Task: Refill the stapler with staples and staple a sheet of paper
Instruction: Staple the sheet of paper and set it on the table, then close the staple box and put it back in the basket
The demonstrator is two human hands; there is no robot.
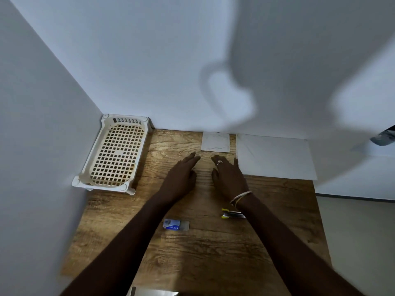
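Stapler sits on the wooden desk, partly hidden under the right forearm, just behind the bracelet; yellow ends and a metal strip show, can't tell if it's open or closed. Staple box lies on the desk left of the stapler, near it but apart, beside the left forearm. Large paper sheet is beyond the stapler against the wall; a smaller square card lies left of that sheet. Empty cream basket is in the corner, well left of the stapler.

Left hand and right hand are both flat on the desk, past the stapler toward the wall, palms down, fingers straight and held loosely together, gripping nothing. Ring on a right finger.

Judgement: nothing started, refill is first. To do it well: pull both hands back toward the stapler, steady its base with one hand, open the top fully with the other before touching the box. Take a whole strip of staples, legs down, seat it flat in the channel, close till it clicks. Bring the sheet over only after that.
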